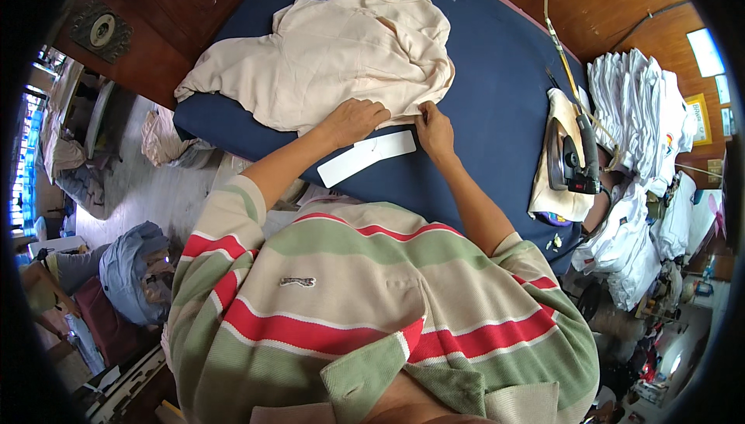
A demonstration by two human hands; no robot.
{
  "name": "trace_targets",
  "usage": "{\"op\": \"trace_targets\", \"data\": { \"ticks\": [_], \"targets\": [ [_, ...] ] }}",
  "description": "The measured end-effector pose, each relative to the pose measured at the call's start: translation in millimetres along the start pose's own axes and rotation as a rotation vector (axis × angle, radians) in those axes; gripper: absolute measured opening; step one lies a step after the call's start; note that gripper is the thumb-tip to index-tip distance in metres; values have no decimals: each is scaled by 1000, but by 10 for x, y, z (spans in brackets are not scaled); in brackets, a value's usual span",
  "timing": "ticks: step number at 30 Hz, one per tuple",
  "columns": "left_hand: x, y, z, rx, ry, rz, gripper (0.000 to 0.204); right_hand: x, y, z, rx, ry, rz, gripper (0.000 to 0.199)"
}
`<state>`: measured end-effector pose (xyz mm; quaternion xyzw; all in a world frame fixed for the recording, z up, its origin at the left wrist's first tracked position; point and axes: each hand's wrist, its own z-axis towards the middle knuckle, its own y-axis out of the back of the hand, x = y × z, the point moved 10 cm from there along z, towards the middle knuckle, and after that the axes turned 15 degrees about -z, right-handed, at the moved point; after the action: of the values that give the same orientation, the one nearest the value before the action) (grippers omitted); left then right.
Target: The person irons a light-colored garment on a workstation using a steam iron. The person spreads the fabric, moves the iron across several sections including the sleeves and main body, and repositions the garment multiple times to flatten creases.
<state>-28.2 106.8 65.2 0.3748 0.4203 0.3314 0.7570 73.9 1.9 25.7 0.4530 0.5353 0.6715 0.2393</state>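
A cream garment (pixel 341 51) lies loosely spread and wrinkled on a dark blue padded table (pixel 497 59). Both my hands are at its near edge. My left hand (pixel 355 123) has its fingers curled down on the cloth, closed on that edge. To the right, my right hand (pixel 434 131) pinches the garment's near corner between thumb and fingers. Just below the hands, a white flat strip (pixel 366 159), slightly angled at its middle, rests on the table and touches neither hand.
An iron (pixel 573 152) stands on a cream cloth pad (pixel 543 191) at the table's right, its cord rising above. Beyond hang many white shirts (pixel 632 98), with white bagged clothes (pixel 621 245) below. Left of the table, a cloth bundle (pixel 159 137) and blue-grey clothing (pixel 136 269) lie lower down.
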Motion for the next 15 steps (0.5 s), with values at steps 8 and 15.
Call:
{"op": "trace_targets", "data": {
  "ticks": [8, 15],
  "targets": [
    [70, 1151, 363, -264, 8, 267, 8, 612, 394, 360, 49, -114, 1331, 11],
    [-333, 2750, 421, -757, -4, 504, 12, 1349, 1067, 460, -185, 329, 670, 15]
  ]
}}
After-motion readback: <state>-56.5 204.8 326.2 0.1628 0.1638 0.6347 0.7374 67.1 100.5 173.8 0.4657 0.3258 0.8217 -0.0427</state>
